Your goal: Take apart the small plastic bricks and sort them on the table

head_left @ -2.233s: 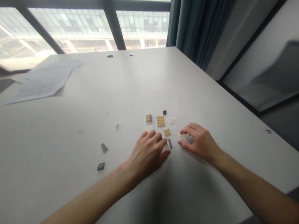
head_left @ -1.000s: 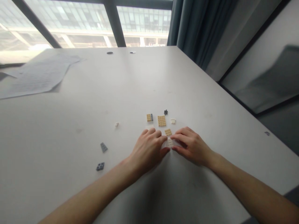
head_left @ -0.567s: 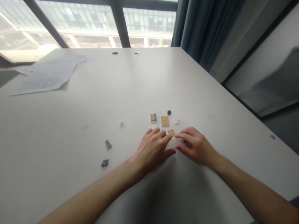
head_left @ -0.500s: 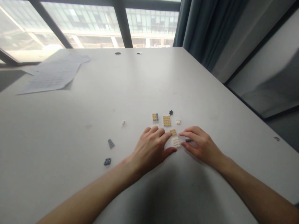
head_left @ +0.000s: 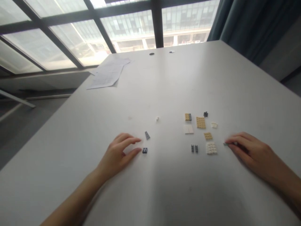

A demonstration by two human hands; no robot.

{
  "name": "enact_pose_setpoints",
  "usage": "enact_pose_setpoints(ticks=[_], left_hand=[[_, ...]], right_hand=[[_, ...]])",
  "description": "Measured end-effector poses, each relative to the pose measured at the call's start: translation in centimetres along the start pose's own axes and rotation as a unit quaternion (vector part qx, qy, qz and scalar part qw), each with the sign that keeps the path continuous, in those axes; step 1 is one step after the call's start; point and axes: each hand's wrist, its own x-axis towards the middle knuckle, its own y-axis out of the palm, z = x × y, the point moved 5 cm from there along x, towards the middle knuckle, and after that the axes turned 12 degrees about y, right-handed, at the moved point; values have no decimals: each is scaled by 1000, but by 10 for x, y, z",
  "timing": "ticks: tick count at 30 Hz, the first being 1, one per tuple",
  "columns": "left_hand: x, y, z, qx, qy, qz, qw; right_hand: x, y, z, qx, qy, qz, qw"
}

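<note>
Pinches a thin gray toy-brick piece (head_left: 225, 143) between thumb and pointer finger of the right hand (head_left: 250, 150), with part of it hidden by the fingers. Cannot tell if lifted or touching the white table (head_left: 169, 188). Has a white studded plate (head_left: 212, 148) lying flat just left of the right fingertips, a small tan plate (head_left: 208, 136) a bit farther out, and a small white piece (head_left: 214, 125) past that.

Holds the left hand (head_left: 121, 150) low, with thumb and fingers spread and nothing between. Has a dark blue studded plate (head_left: 145, 150) right by the left thumb tip, too close to tell if touching. Has a gray wedge plate (head_left: 147, 135) near the left pointer fingertip, and a tiny white piece (head_left: 157, 119) farther out.

Has two dark gray strips (head_left: 196, 148) between the hands, nearer the right one. Going out from these, has a flat white tile (head_left: 188, 129), then a tan and gray plate (head_left: 188, 117). Has a big tan plate (head_left: 201, 122) and a tiny black piece (head_left: 205, 114) out past the right fingertips.

Looks partly gathered, judging by the layout: most pieces bunched near the right hand, three apart by the left. Seems joined only at the tan and gray plate, with the rest left loose and flat.

Has paper sheets (head_left: 107, 75) far out past the left hand.
</note>
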Motion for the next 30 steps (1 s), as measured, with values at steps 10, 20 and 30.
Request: enact_pose_setpoints(ticks=[10,20,30], left_hand=[[2,15,0,-42,19,67,997],[41,24,14,35,-63,30,997],[67,32,-59,48,124,26,991]], right_hand=[[-4,-11,9,34,92,-96,991],[-4,-11,32,96,84,-97,987],[-4,-18,19,182,143,-162,959]])
